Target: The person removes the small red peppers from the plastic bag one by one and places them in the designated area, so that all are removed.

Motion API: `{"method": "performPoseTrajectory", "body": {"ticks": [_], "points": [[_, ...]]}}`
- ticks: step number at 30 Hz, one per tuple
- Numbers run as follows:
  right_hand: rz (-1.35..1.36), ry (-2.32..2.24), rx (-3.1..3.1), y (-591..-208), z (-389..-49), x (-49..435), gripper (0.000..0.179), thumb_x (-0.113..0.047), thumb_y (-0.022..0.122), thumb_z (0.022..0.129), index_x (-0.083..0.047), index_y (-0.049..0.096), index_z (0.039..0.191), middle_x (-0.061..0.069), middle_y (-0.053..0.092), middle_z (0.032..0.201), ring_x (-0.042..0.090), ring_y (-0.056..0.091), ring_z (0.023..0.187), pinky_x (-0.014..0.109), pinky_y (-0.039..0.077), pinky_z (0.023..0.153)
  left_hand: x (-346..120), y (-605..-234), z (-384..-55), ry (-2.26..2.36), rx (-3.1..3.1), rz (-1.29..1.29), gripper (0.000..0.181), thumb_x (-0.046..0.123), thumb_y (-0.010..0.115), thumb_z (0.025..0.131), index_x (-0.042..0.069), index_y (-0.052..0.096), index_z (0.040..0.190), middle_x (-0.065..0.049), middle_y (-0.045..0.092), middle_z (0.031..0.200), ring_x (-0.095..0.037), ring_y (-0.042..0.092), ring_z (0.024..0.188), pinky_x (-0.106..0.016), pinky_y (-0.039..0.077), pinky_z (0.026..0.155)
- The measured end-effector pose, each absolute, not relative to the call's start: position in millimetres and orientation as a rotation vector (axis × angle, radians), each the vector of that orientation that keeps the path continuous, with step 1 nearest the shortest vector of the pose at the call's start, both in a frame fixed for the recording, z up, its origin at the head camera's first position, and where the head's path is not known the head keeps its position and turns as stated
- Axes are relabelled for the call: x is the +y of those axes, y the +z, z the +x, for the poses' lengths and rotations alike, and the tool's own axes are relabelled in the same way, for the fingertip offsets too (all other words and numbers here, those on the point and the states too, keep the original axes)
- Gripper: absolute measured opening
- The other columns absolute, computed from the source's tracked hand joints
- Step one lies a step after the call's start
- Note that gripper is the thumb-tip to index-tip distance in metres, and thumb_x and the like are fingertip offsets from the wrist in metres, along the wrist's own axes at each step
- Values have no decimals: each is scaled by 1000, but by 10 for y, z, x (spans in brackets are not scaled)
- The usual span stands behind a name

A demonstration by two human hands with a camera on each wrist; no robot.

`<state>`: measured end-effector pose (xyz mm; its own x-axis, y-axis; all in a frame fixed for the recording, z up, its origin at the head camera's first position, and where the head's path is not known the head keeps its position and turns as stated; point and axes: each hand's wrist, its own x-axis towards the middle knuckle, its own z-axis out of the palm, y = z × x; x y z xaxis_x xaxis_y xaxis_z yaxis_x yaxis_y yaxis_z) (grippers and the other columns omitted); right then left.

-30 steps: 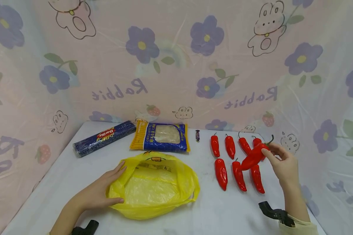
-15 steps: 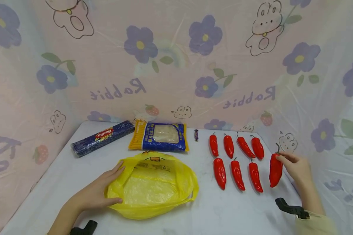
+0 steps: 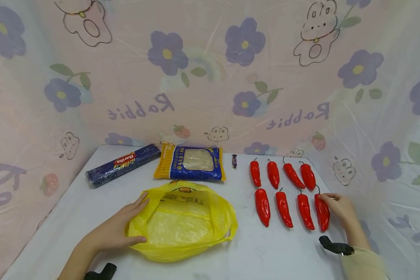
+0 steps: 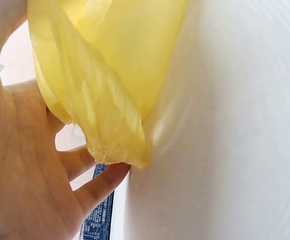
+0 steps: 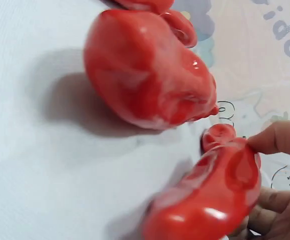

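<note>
At the right end of the front row, my right hand (image 3: 339, 210) pinches a red chili pepper (image 3: 322, 212) near its stem end. In the right wrist view the thumb is on the upper end of this pepper (image 5: 210, 195), whose lower end is close over the table. Several other red peppers (image 3: 304, 212) lie in two rows to its left. My left hand (image 3: 117, 227) touches the left side of a yellow plastic bag (image 3: 182, 252), thumb and fingers spread apart, the bag's mouth standing wide. Fingers lie partly behind the yellow film (image 4: 104, 100) in the left wrist view.
Behind the bag lie a blue Barilla spaghetti pack (image 3: 122, 165) and a blue and yellow pasta bag (image 3: 190, 163). A small wrapped candy (image 3: 234, 161) is right of them. A patterned curtain (image 3: 203, 85) rises behind and beside the white table (image 3: 252, 256).
My right hand has carried the pepper from over the back right of the rows to the right, then down to the front row's right end. The left hand and bag have stayed put.
</note>
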<state>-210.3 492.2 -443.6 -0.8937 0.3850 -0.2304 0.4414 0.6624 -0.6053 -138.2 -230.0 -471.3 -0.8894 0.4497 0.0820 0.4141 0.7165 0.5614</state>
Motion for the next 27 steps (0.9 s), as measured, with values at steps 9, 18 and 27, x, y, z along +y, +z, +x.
{"method": "performPoseTrajectory", "body": {"ticks": [9,18,27], "points": [[736,-1095,2742,-4571,-2123,4970,84,-56,49,105,16,43,149,42,48,142,52,48,125,63,52,104,-2300,-4715,-1381,917,2857,718,106,65,82,83,15,39,166,-4,18,178,-43,34,155,-64,34,118],[859,-1105,2715,-4590,-2065,4929,77,-48,52,106,14,39,151,42,41,145,53,44,127,54,59,94,-2291,-4723,-1375,935,2849,715,105,62,83,83,14,39,165,-6,18,178,-44,34,155,-65,33,118],[840,-1059,2782,-4624,-2000,4881,73,-46,54,105,13,43,147,41,44,141,51,46,121,43,61,82,-2288,-4691,-1360,947,2833,692,104,63,82,84,12,40,165,-7,19,178,-48,33,154,-70,35,118]]}}
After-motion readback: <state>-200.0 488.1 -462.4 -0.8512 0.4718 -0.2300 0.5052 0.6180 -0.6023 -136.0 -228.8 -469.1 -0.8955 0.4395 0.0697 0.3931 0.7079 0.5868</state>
